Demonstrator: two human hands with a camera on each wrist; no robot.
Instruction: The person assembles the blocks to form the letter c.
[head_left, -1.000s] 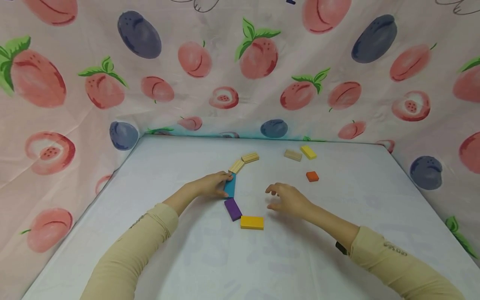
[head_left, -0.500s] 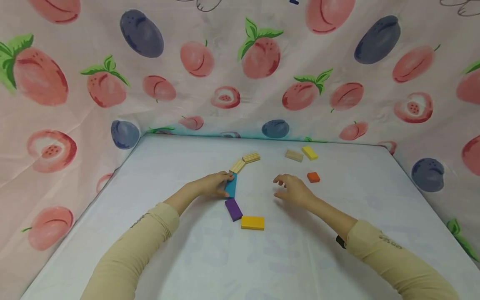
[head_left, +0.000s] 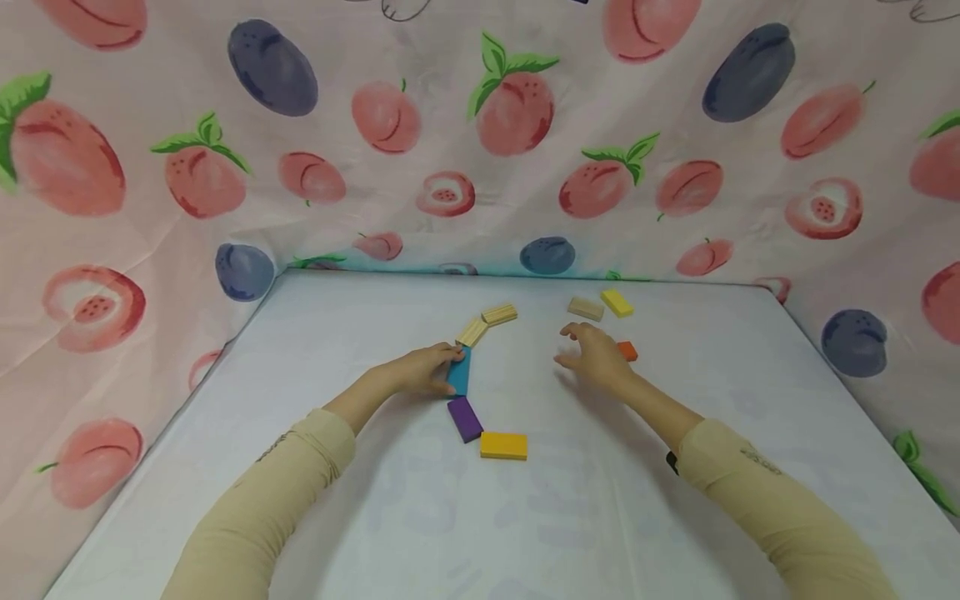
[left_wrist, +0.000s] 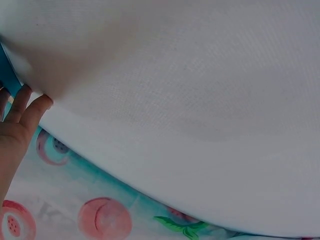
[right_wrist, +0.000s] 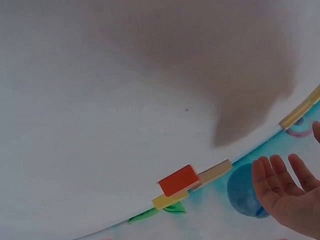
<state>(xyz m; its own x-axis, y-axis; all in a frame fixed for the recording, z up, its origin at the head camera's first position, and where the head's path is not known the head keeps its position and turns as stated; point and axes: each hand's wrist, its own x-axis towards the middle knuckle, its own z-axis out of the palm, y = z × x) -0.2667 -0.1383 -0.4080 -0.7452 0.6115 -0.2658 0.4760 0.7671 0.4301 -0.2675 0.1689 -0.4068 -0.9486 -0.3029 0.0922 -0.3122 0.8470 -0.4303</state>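
My left hand [head_left: 420, 369] holds a flat blue block [head_left: 459, 373] on the white table, thumb at its near end and fingers at its far end. A purple block [head_left: 465, 419] meets its near end, followed by a yellow block [head_left: 504, 445]. Beyond the blue one, two ridged wooden blocks [head_left: 472, 332] carry on the curved row. My right hand [head_left: 596, 357] hovers with loosely bent fingers and nothing in it. It partly hides an orange block [head_left: 628, 351] in the head view; the right wrist view shows that orange block [right_wrist: 179, 180] whole.
A plain wooden block [head_left: 586, 309] and a lighter yellow block [head_left: 617, 302] lie at the back right, beyond the right hand. Fruit-printed cloth [head_left: 442, 108] rises behind the table [head_left: 375, 517] and along its sides.
My right hand has moved forward and a little right, toward the back blocks, and now covers part of the orange block. The left hand stays on the blue block.
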